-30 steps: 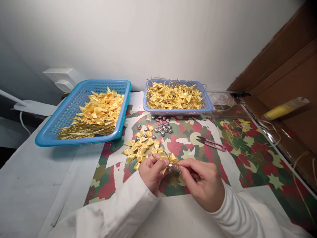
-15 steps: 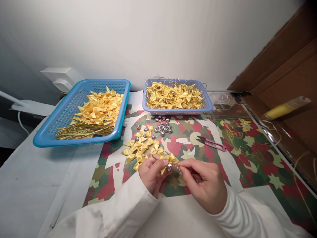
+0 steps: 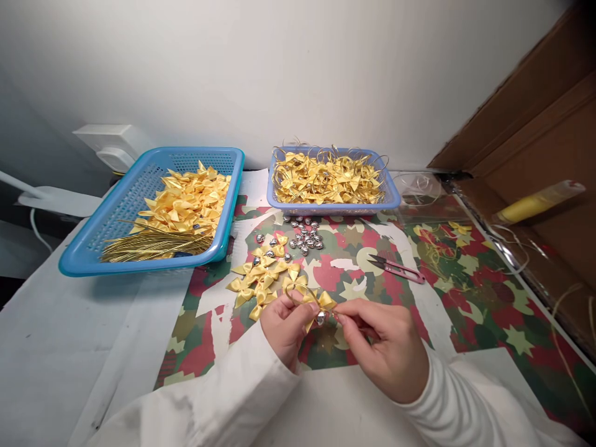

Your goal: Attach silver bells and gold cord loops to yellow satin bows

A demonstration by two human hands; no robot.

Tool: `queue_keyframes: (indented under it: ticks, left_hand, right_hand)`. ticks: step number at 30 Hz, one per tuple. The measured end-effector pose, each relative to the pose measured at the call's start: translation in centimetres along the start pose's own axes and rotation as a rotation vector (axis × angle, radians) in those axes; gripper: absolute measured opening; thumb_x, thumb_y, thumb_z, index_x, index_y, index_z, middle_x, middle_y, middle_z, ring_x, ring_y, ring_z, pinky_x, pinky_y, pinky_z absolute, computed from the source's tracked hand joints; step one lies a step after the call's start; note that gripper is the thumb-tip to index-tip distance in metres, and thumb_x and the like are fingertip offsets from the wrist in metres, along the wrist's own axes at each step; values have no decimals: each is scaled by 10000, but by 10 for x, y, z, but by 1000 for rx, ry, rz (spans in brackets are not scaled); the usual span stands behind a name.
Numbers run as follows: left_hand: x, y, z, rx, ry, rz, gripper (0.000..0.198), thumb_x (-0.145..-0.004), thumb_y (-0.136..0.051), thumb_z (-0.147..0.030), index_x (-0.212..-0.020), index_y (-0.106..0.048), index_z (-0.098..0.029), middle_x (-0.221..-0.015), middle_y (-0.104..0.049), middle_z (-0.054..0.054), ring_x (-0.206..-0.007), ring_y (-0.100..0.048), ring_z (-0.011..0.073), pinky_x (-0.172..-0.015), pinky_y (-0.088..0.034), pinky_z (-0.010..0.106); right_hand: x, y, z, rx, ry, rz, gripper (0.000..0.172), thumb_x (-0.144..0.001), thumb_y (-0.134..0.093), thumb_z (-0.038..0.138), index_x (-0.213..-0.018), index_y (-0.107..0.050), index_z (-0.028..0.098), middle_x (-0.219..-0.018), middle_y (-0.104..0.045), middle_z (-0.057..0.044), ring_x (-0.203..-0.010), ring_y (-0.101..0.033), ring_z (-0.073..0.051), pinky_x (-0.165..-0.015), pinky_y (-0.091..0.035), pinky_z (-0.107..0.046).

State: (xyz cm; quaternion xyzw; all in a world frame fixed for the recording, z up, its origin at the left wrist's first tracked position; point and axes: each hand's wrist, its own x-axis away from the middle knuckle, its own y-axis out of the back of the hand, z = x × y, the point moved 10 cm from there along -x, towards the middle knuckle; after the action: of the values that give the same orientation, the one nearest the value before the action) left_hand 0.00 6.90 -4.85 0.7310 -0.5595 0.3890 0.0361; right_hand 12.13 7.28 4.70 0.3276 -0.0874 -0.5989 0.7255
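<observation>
My left hand [image 3: 285, 327] pinches a yellow satin bow [image 3: 319, 302] with a gold cord loop and a small silver heart bead hanging at its middle. My right hand [image 3: 382, 344] is closed in a pinch right beside the bead, fingertips touching the bow's right side. Just beyond the hands lies a loose heap of yellow bows [image 3: 261, 278] on the patterned mat, and further back a scatter of silver heart beads [image 3: 305, 236].
A teal basket [image 3: 93, 248] at left holds yellow bows and gold cords. A smaller blue basket [image 3: 390, 197] at the back holds finished bows with loops. Pink thread snips [image 3: 398, 268] lie at right. A brown board and a yellow tube stand at far right.
Both hands stay almost in place with the bow; it has dipped slightly and the fingers have shifted a little around the bead.
</observation>
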Motion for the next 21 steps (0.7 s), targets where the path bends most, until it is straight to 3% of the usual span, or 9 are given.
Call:
queue_keyframes:
  ticks: [15,21]
  left_hand:
    - [-3,0,10,153,100,29,250,-505,-726,-163,-552,-480,-161,-502,-537,-48,-512,-545,83,-541,-463,191]
    - [-2,1,6,58,55,1,243,-495,-723,-171,-522,-482,-161,-483,-528,-40,-494,-552,107,-528,-454,223]
  right_hand:
    - [-1,2,1,-2,-5,-17,179,-807,-470,102,-793,-637,165,-586,-624,-5,-427,-473,-88,-413,-365,-204]
    - [-1,0,1,19,1,15,180,-803,-469,94,-788,-635,162,-577,-614,-3,-433,-483,-88,-426,-365,-205]
